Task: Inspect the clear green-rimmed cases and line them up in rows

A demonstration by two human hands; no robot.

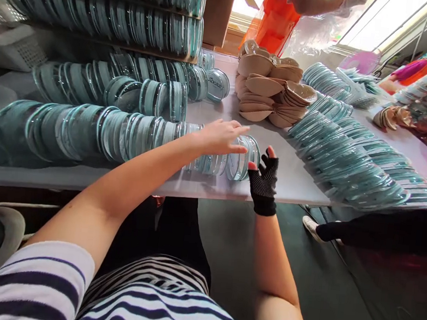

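A long row of clear round plastic cases (118, 134) with teal rims lies on its side along the table's near edge. Over the row's right end reaches my bare left hand (223, 138), its fingers stretched out and apart. Below its fingertips stand the end cases (240, 161); I cannot tell whether they touch. My right hand (264, 179), in a black fingerless glove, is just right of these end cases. Its thumb and fingers are spread, with nothing seen between them.
Behind the row are more cases (162, 98) and stacked shelves of them (109, 26). Beige cup-shaped pads (268, 85) are piled mid-table, with slanted rows of teal-rimmed cases (348, 157) to the right. Other people are at the far side and at right.
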